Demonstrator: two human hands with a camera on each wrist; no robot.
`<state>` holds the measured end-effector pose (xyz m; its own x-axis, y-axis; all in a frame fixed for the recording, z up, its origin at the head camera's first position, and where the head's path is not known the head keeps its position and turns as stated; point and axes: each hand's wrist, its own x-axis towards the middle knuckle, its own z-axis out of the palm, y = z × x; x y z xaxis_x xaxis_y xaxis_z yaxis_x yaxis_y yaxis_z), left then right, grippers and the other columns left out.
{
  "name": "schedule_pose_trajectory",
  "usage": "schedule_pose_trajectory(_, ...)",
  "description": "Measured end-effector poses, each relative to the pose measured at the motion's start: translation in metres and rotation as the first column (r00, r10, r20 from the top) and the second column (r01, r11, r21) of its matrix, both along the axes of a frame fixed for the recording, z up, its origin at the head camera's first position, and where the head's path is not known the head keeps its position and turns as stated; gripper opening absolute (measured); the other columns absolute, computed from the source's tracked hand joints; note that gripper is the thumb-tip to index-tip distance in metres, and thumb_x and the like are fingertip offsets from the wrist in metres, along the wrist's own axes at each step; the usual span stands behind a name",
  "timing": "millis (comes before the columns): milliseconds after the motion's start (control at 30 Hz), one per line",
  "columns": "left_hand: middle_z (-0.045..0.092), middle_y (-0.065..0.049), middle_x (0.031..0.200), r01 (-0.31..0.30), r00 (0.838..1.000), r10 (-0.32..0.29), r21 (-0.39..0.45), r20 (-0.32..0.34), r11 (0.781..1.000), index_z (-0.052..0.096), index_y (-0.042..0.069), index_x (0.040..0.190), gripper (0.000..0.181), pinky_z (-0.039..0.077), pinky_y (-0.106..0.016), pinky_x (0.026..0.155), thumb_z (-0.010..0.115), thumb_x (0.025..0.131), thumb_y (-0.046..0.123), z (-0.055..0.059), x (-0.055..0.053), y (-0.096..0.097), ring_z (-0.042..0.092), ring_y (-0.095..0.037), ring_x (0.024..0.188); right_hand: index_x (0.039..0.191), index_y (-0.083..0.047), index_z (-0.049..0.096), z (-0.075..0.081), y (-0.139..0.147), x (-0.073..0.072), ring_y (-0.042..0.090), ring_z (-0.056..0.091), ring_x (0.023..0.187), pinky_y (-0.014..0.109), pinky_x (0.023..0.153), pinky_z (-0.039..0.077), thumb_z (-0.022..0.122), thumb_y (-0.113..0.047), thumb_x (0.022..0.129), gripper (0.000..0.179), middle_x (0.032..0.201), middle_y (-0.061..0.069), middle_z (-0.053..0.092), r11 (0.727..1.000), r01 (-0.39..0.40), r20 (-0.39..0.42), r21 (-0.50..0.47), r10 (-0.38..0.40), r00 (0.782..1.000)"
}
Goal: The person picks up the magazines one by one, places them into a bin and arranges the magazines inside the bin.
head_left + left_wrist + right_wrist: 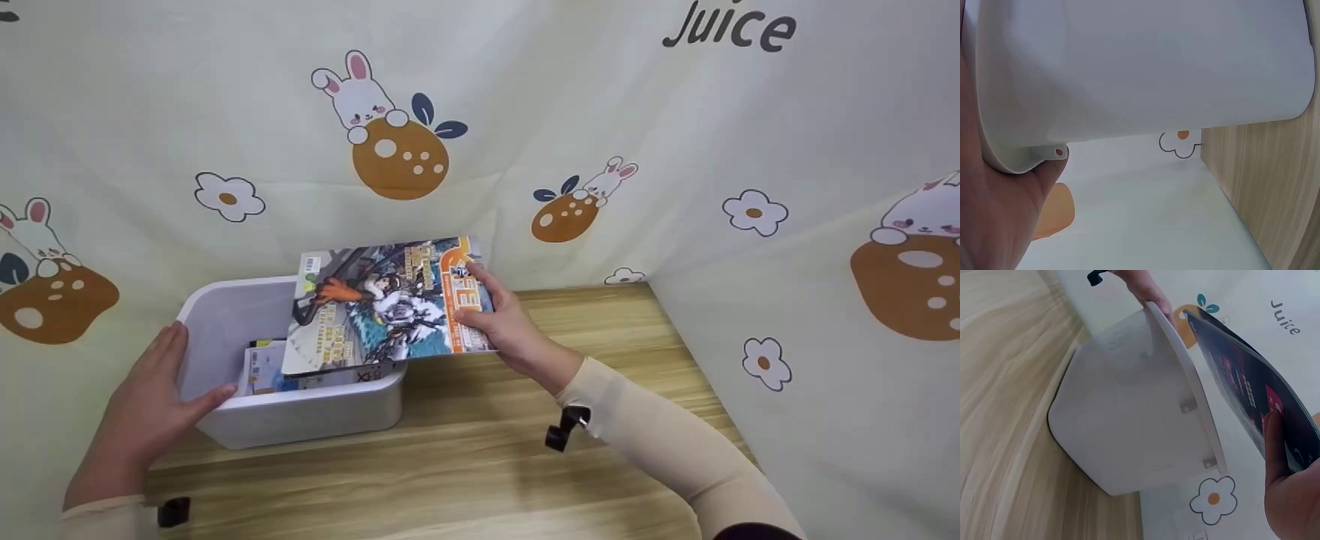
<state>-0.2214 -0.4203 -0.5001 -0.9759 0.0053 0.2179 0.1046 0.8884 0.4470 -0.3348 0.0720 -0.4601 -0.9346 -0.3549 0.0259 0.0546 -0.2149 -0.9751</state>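
My right hand (517,334) pinches the right edge of a magazine (382,307), thumb on the cover. The cover has an illustrated figure with an orange glove and an orange title band. In the right wrist view the magazine's dark underside (1241,377) shows, tilted above the rim of a white plastic bin (300,416). My left hand (146,397) grips the bin at its left rim, the thumb over the near-left corner. The left wrist view shows the bin's corner (1022,160) lying in that hand. Inside the bin lie books (266,367), partly hidden under the magazine.
The bin stands on a wood-grain table (480,457), close to the back curtain. A pale curtain (510,90) printed with rabbits, oranges and flowers rises behind and at both sides. Black camera mounts (566,427) sit at the wrists.
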Motion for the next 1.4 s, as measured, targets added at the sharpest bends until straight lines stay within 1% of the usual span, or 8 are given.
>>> schedule_pose_trajectory(100, 0.010, -0.035, 0.179, 0.006, 1.000, -0.006, -0.003, -0.010, 1.000, 0.008, -0.005, 0.174, 0.123, 0.012, -0.082, 0.126, 0.075, 0.097, 0.063, 0.000, -0.001, -0.001, 0.007, -0.055, 0.166, 0.176, -0.017, 0.031, -0.004, -0.008, -0.001, 0.027, 0.072, 0.108, 0.033, 0.087, 0.067, 0.074, 0.011, 0.096, 0.095, 0.146, 0.025, 0.056, 1.000, 0.008, -0.018, 0.002, -0.008, 1.000)
schedule_pose_trajectory(233, 0.009, -0.034, 0.179, 0.000, 1.000, 0.000, -0.010, 0.003, 1.000, 0.007, -0.004, 0.174, 0.124, 0.011, -0.083, 0.125, 0.074, 0.097, 0.065, -0.001, -0.001, -0.001, 0.006, -0.055, 0.167, 0.176, -0.018, 0.031, -0.007, -0.018, 0.001, 0.028, 0.072, 0.105, 0.035, 0.086, 0.068, 0.075, 0.011, 0.095, 0.097, 0.144, 0.025, 0.056, 1.000, 0.011, -0.019, 0.007, -0.011, 1.000)
schedule_pose_trajectory(667, 0.007, -0.035, 0.179, -0.003, 1.000, 0.003, -0.016, 0.008, 1.000, 0.006, -0.004, 0.174, 0.124, 0.013, -0.083, 0.124, 0.074, 0.097, 0.065, -0.002, -0.002, -0.002, 0.004, -0.054, 0.167, 0.175, -0.022, 0.036, -0.001, -0.052, 0.010, 0.030, 0.073, 0.107, 0.038, 0.086, 0.068, 0.076, 0.009, 0.093, 0.096, 0.145, 0.022, 0.058, 0.998, 0.026, -0.016, 0.050, -0.025, 1.000)
schedule_pose_trajectory(867, 0.008, -0.035, 0.179, 0.010, 1.000, -0.010, -0.024, 0.000, 1.000, 0.007, -0.005, 0.174, 0.123, 0.010, -0.079, 0.128, 0.074, 0.098, 0.064, -0.002, 0.000, -0.003, 0.004, -0.054, 0.167, 0.174, -0.022, 0.037, -0.004, -0.065, 0.012, 0.030, 0.075, 0.103, 0.040, 0.085, 0.069, 0.076, 0.010, 0.092, 0.097, 0.141, 0.020, 0.062, 0.997, 0.036, -0.021, 0.062, -0.034, 0.999)
schedule_pose_trajectory(967, 0.012, -0.036, 0.178, 0.026, 0.999, -0.027, -0.023, -0.023, 0.999, 0.010, -0.008, 0.173, 0.121, 0.011, -0.075, 0.130, 0.075, 0.098, 0.061, -0.002, 0.000, -0.003, 0.008, -0.054, 0.166, 0.174, -0.022, 0.037, -0.006, -0.071, 0.011, 0.031, 0.076, 0.101, 0.041, 0.085, 0.069, 0.076, 0.011, 0.091, 0.098, 0.139, 0.020, 0.065, 0.998, 0.035, -0.011, 0.049, -0.034, 0.999)
schedule_pose_trajectory(1100, 0.016, -0.038, 0.177, 0.044, 0.998, -0.044, -0.015, -0.051, 0.999, 0.014, -0.010, 0.172, 0.118, 0.013, -0.073, 0.132, 0.077, 0.096, 0.056, -0.001, -0.001, -0.005, 0.012, -0.055, 0.166, 0.174, -0.023, 0.038, -0.008, -0.078, 0.010, 0.032, 0.077, 0.104, 0.042, 0.087, 0.069, 0.076, 0.012, 0.091, 0.097, 0.141, 0.019, 0.065, 0.999, 0.032, -0.001, 0.037, -0.032, 0.999)
schedule_pose_trajectory(1233, 0.016, -0.037, 0.177, 0.051, 0.997, -0.051, -0.007, -0.058, 0.999, 0.015, -0.010, 0.171, 0.118, 0.012, -0.073, 0.132, 0.080, 0.094, 0.051, -0.001, 0.000, -0.006, 0.012, -0.055, 0.166, 0.173, -0.024, 0.039, -0.008, -0.086, 0.011, 0.032, 0.077, 0.106, 0.042, 0.088, 0.068, 0.077, 0.012, 0.091, 0.098, 0.143, 0.018, 0.064, 0.998, 0.039, 0.000, 0.050, -0.039, 0.999)
schedule_pose_trajectory(1400, 0.013, -0.035, 0.179, 0.030, 0.999, -0.030, -0.004, -0.021, 1.000, 0.012, -0.007, 0.173, 0.119, 0.014, -0.078, 0.129, 0.079, 0.095, 0.053, -0.001, 0.000, -0.003, 0.009, -0.054, 0.166, 0.173, -0.026, 0.040, -0.006, -0.094, 0.013, 0.029, 0.076, 0.110, 0.040, 0.091, 0.068, 0.079, 0.011, 0.091, 0.098, 0.150, 0.016, 0.061, 0.995, 0.054, -0.010, 0.083, -0.053, 0.999)
